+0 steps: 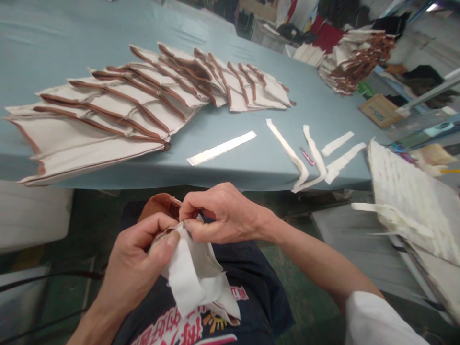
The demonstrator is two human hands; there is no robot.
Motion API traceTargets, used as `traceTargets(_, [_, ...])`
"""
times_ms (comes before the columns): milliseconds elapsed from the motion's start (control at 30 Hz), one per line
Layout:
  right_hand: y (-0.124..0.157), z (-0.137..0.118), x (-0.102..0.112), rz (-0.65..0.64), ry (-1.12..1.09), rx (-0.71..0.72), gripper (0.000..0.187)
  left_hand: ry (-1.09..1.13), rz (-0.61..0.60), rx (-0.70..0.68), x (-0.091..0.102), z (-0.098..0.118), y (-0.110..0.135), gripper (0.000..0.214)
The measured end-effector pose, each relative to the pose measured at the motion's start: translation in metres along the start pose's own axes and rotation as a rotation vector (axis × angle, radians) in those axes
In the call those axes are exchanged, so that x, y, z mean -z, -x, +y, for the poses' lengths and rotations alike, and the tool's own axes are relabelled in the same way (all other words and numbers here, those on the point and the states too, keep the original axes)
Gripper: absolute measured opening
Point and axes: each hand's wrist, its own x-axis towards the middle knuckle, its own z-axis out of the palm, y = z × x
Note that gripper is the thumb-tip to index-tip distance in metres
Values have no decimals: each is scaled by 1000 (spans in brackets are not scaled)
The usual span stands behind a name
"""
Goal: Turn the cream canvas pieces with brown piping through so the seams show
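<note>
Over my lap, both hands pinch the edge of a white fabric piece [194,278] with brown trim. My left hand [140,249] has thumb and fingers closed on its upper left edge. Right beside it, my right hand [219,213] pinches the same edge, its fingertips almost touching the left thumb. A white flap hangs down below the fingers. Some brown material [156,206] shows behind the hands. Whether a small tool is between my right fingertips cannot be made out.
A blue-covered table [89,33] lies ahead, bearing a fanned row of white, brown-edged fabric pieces [118,103]. White strips [223,147] and a small red-handled tool [307,156] lie near its front edge. At right are a board with white strips [406,201] and a cardboard box [379,111].
</note>
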Motion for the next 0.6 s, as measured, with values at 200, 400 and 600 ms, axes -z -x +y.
traceTargets(200, [0, 3, -8, 5, 138, -47, 11, -66, 13, 0, -4, -6, -11, 24])
traceTargets(400, [-2, 10, 0, -56, 5, -147, 7, -116, -150, -2, 8, -16, -28, 37])
traceTargets(600, [-3, 12, 6, -135, -201, -159, 8, -41, -339, 9, 34, -23, -27, 42])
